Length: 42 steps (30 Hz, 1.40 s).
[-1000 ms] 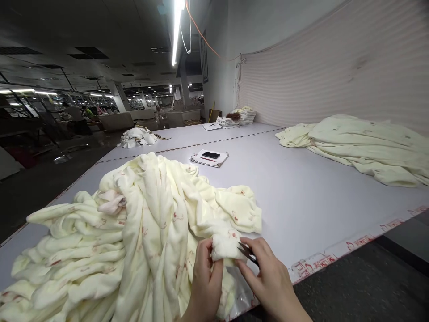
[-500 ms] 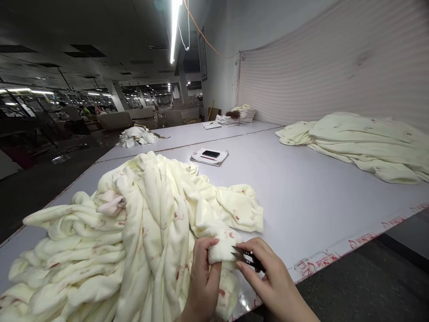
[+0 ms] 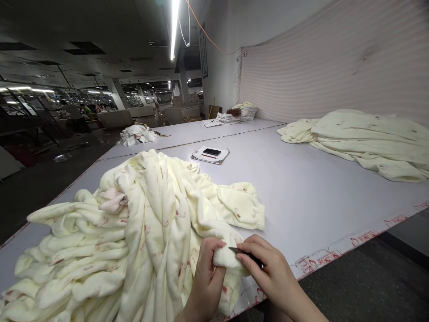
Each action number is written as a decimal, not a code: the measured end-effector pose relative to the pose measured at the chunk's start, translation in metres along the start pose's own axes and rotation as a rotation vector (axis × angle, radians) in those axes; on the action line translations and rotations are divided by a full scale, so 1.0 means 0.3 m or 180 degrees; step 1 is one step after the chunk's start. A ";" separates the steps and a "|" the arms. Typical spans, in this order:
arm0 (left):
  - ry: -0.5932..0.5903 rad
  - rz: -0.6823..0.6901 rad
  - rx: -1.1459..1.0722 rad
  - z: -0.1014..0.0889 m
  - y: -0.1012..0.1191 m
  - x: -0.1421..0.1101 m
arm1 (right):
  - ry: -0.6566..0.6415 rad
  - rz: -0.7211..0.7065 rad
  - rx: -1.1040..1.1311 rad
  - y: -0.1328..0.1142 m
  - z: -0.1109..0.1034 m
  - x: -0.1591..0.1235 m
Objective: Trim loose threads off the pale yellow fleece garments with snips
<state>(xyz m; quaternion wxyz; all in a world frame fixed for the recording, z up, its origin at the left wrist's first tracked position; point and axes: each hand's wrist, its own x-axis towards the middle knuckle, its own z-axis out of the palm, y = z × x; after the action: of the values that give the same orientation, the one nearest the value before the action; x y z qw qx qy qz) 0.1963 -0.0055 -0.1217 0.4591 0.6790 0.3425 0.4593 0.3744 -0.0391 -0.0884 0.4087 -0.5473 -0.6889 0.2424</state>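
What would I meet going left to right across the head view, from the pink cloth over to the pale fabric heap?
Pink cloth → left hand → pinched white cloth → right hand → pale fabric heap.

The pale cream-yellow fabric (image 3: 157,219) is soft, plush-looking and dotted with small reddish printed motifs. It lies in a heaped, deeply folded pile on the tabletop (image 3: 284,192), with one gathered, cuff-like end stretched out flat to the right. Another, whiter end is bunched up at the near edge, pinched in the left hand (image 3: 209,268). The small dark snips (image 3: 256,259) sit in the right hand (image 3: 271,270), pointed tip leftward against that whiter end.
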 end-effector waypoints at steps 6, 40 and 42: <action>-0.0111 0.0050 0.0029 0.001 0.002 0.004 | 0.0003 -0.0111 -0.0136 0.001 0.001 0.002; -0.0398 -0.1487 -0.1455 0.042 0.072 0.057 | 0.0889 0.0624 -0.0869 0.088 0.033 0.041; -0.0331 -0.1649 -0.1982 0.049 0.070 0.062 | 0.0533 0.0555 -0.0695 0.078 0.015 0.045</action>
<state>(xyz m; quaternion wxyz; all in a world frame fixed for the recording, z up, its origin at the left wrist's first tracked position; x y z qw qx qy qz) 0.2174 -0.0008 -0.0986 0.7599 0.4211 0.3231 0.3753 0.3829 -0.0191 -0.1051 0.3802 -0.6645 -0.6246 0.1542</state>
